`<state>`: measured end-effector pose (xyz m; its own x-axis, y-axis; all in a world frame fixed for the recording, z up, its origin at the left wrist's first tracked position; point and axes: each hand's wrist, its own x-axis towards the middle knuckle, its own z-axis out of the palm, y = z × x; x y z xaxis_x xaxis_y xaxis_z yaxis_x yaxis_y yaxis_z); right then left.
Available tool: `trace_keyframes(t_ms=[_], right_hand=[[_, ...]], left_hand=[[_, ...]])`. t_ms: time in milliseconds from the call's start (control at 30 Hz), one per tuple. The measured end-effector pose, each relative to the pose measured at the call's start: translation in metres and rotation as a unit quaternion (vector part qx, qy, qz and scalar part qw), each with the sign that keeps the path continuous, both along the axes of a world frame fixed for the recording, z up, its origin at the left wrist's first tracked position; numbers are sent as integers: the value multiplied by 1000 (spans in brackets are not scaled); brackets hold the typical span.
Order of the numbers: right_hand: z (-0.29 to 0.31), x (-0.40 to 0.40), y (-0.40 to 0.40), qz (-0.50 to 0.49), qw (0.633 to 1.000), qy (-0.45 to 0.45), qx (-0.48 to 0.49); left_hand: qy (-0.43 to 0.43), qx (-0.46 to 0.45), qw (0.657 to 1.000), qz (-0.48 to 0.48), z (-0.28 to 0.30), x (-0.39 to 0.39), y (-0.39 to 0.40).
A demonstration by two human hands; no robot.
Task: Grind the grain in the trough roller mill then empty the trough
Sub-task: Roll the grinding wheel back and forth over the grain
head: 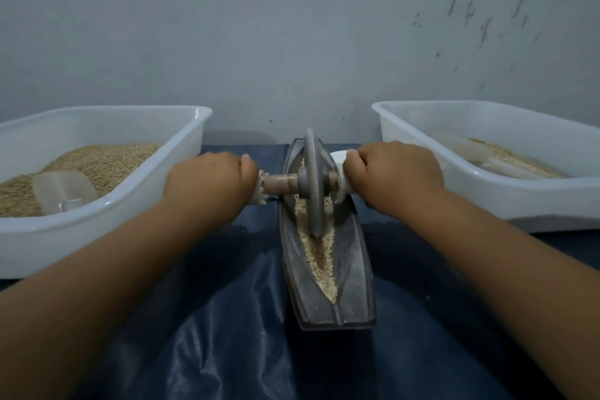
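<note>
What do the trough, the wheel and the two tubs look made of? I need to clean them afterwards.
Trough: dull dark grey, dusty and thick-walled, probably cast metal, though stone is possible.
Wheel: the same matte grey look, so likely metal; its axle looks like pale wood.
Left tub and right tub: smooth, slightly translucent white with rounded rims, almost certainly plastic.

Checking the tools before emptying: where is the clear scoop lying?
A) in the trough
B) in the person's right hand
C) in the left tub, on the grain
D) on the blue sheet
C: the clear scoop lies on the grain in the left tub.
</note>
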<state>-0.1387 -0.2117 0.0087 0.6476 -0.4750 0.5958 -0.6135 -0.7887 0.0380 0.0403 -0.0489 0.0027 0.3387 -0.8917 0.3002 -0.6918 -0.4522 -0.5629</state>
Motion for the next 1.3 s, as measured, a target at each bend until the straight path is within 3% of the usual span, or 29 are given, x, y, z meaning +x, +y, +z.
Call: trace_keyframes(t_ms=[100, 233, 333, 500, 600, 733, 933, 1033, 1133, 1300], right_hand=[[3, -22, 16, 21, 997, 75, -16], [13, -47, 28, 16, 994, 52, 90], [12, -49, 29, 21, 992, 52, 111], [0, -13, 3, -9, 994, 3, 106], [-4, 7, -16, -25, 993, -31, 116], [-4, 4, -18, -17, 989, -15, 146], [11, -34, 14, 13, 984, 75, 159], [21, -44, 23, 23, 982, 107, 154], [18, -37, 20, 10, 986, 74, 148], [6, -2, -3, -13, 995, 8, 96]], left_hand=[[-23, 40, 999, -21, 0, -13, 24], [-23, 13, 997, -78, 12, -27, 49], [-10, -38, 986, -162, 13, -29, 53], [-90, -28, 995, -41, 2, -11, 15], [-84, -55, 995, -17, 6, 2, -11], [-81, -37, 995, -37, 13, 5, -20], [-26, 5, 998, -61, 9, -20, 31], [-12, -15, 997, -79, 14, -29, 50], [16, 16, 996, -87, 12, -26, 45], [-64, -22, 998, -9, -2, 0, 3]])
